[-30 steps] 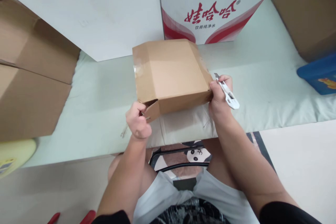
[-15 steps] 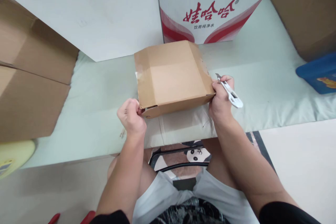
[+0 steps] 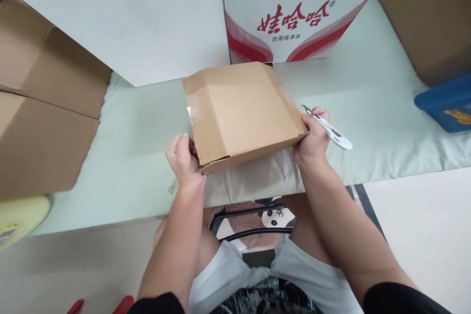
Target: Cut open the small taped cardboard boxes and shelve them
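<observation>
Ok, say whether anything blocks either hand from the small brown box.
Nothing visible does. The right hand grips the small brown box at its near right corner; the white cutter in that hand lies to the box's right. The left hand is at the near left corner, exact contact hidden.

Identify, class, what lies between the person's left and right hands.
In the head view, the brown cardboard box lies between the left hand and the right hand.
</observation>
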`<action>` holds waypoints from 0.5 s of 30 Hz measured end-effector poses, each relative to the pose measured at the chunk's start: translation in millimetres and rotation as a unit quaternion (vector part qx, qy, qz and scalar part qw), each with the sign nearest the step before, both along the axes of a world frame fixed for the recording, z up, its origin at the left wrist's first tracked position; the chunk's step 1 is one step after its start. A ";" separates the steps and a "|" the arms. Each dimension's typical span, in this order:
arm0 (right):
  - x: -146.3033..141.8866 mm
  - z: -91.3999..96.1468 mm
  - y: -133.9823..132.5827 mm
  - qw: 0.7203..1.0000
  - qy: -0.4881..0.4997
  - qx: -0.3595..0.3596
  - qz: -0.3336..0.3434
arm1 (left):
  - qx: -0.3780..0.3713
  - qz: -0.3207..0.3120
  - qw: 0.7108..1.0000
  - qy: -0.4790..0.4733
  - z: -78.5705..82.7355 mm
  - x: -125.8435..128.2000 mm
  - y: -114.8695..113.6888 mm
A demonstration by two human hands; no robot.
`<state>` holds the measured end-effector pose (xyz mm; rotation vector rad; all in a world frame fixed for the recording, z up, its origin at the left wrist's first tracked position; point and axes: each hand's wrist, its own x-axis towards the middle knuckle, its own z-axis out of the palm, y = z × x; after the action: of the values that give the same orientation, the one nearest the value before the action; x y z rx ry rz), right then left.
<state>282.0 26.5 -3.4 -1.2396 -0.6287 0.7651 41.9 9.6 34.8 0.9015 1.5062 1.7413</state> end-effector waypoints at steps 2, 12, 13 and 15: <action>0.2 0.7 0.0 1.000 0.003 -0.002 -0.002 | -0.001 0.003 1.000 -0.008 -0.5 0.1 -1.5; 2.7 8.3 0.5 0.997 0.075 -0.027 0.010 | -0.053 -0.051 0.996 0.049 -10.6 -14.7 -4.7; 2.4 8.7 -0.5 0.997 0.065 -0.028 0.018 | -0.058 -0.068 0.995 0.048 -10.4 -14.4 -4.0; 1.3 9.8 -2.8 0.998 0.046 -0.028 0.034 | -0.058 -0.081 0.993 0.065 -9.8 -13.8 -3.0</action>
<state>283.3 23.7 6.4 -1.2305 -0.5801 0.8975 28.0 6.6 24.9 1.0635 1.5539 1.4878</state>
